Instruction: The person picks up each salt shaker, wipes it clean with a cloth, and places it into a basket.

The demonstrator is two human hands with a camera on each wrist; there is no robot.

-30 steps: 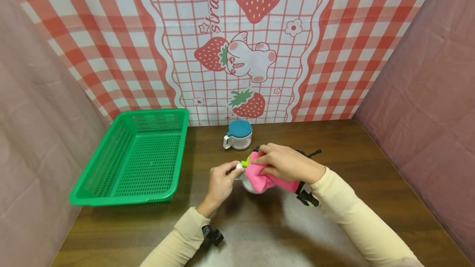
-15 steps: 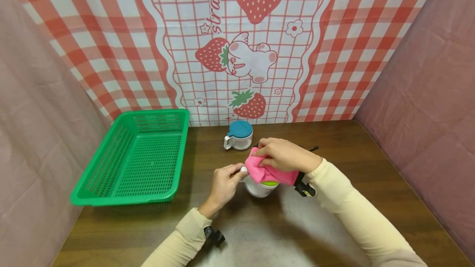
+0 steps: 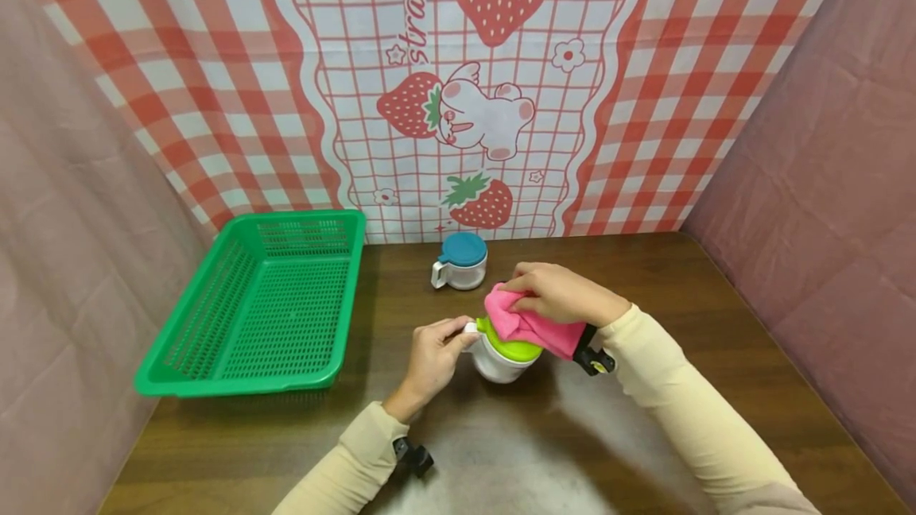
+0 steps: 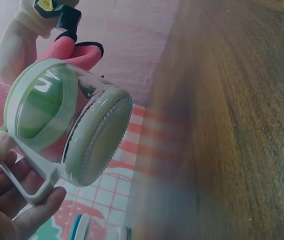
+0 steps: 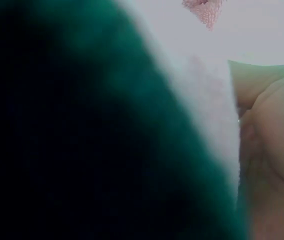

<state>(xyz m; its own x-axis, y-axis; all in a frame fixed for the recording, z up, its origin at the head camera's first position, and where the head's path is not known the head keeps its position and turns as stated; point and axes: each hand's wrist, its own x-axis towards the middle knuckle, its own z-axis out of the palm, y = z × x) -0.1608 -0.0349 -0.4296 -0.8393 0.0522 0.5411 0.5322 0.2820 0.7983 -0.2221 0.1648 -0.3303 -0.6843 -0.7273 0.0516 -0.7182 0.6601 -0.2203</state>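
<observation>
My left hand [image 3: 432, 352] grips the white handle [image 4: 42, 182] of a clear seasoning jar [image 3: 497, 364] with a lime green lid [image 3: 517, 348]. In the left wrist view the jar is tilted, its base facing the camera, raised off the wooden table. My right hand [image 3: 561, 292] holds a bunched pink cloth [image 3: 533, 328] with a dark edge against the top of the lid. Part of the lid is hidden under the cloth. The right wrist view is mostly blocked by a dark blurred shape, with part of the palm [image 5: 282, 130] at its right.
A second jar with a blue lid [image 3: 463, 249] and white handle stands at the back of the wooden table [image 3: 615, 269], near the checked strawberry backdrop. To the left sits a green plastic basket [image 3: 348, 300] with perforated walls. Pink curtains hang on both sides.
The cloth has shifted across the lid, first toward the handle and then back to the right, uncovering more of the green. The left hand keeps its grip on the handle.
</observation>
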